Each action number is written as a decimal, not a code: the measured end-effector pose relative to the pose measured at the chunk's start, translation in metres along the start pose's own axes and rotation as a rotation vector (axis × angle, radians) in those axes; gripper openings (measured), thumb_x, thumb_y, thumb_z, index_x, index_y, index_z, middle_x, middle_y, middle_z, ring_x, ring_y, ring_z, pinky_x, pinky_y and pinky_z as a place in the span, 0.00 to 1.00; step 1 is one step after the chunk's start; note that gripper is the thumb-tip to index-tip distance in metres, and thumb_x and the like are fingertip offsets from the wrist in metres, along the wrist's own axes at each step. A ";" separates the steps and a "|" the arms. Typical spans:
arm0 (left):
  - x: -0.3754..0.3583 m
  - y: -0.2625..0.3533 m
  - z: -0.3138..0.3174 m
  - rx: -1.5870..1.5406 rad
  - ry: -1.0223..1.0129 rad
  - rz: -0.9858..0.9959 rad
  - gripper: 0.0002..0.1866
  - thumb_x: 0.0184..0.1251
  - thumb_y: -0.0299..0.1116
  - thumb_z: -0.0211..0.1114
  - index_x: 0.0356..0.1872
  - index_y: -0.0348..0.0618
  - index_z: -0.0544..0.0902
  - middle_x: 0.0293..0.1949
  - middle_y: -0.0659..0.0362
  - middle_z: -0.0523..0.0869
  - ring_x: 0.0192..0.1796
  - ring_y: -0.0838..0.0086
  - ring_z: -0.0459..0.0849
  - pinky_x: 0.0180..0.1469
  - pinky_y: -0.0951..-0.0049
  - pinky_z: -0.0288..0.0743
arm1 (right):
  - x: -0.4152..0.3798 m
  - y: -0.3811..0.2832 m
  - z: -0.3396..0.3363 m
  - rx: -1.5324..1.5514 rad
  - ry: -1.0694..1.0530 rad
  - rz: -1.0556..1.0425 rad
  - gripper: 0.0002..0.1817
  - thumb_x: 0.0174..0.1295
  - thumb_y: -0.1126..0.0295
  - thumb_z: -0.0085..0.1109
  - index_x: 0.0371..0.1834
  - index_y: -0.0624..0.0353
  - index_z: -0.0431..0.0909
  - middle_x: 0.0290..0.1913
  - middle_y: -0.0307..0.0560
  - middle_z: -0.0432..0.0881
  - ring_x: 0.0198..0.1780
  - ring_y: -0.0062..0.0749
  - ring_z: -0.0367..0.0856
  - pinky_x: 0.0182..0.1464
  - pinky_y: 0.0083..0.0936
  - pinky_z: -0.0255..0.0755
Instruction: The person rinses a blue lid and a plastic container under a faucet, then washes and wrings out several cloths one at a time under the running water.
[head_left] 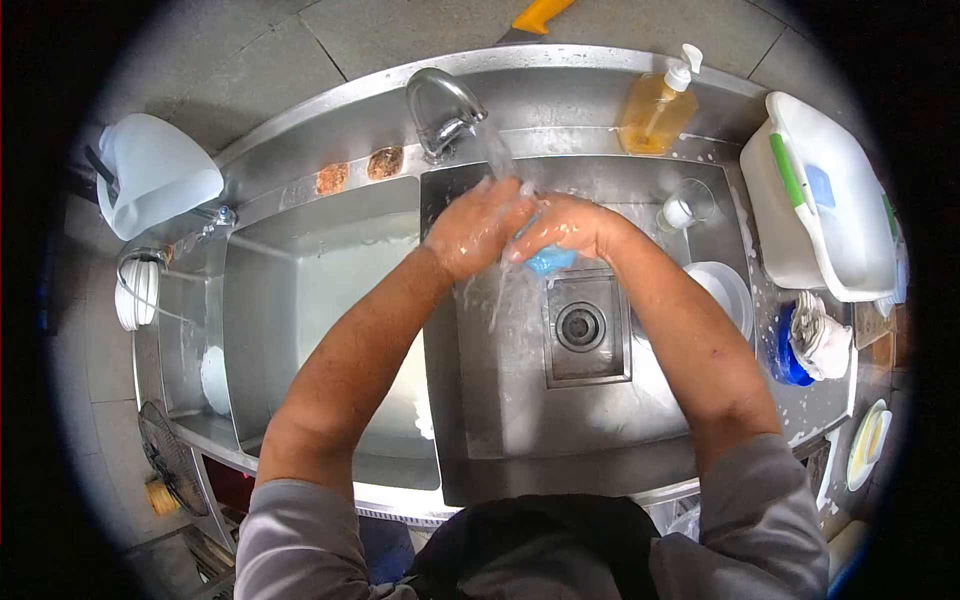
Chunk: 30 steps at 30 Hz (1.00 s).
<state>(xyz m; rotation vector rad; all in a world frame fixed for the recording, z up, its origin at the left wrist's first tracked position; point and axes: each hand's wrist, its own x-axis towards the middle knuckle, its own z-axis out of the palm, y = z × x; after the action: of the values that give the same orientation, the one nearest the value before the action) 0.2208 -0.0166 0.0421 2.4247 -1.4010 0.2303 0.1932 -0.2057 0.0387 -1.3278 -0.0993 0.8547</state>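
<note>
Both hands are together under water running from the curved metal faucet (445,105), over the right basin of the steel sink (510,400). My left hand (482,228) is wet, its back turned up and its fingers pointing right; what its fingers hold, if anything, is hidden in the splashing water. My right hand (565,226) has its fingers curled around a light blue item (548,258), which shows below the palm. The fingertips of both hands meet or nearly meet. A square drain (580,326) lies below my right hand.
A soap pump bottle (658,112) stands on the back ledge. A clear glass (687,204) and a white bowl (722,290) are at the basin's right side. Farther right are a white tub (780,215) and crumpled cloth (820,338). The left basin (330,300) holds water.
</note>
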 end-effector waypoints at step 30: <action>0.024 0.009 -0.011 -0.867 0.479 -0.722 0.12 0.72 0.39 0.62 0.33 0.40 0.81 0.26 0.65 0.78 0.27 0.78 0.76 0.35 0.73 0.74 | 0.000 -0.015 0.000 -1.176 0.642 -0.352 0.17 0.60 0.64 0.66 0.48 0.63 0.81 0.39 0.51 0.85 0.42 0.32 0.82 0.47 0.31 0.75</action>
<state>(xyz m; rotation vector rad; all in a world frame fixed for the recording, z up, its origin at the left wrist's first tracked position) 0.2254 -0.0364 0.0620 1.7882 -0.2523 0.0027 0.2006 -0.2050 0.0517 -2.5218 -0.3502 -0.0515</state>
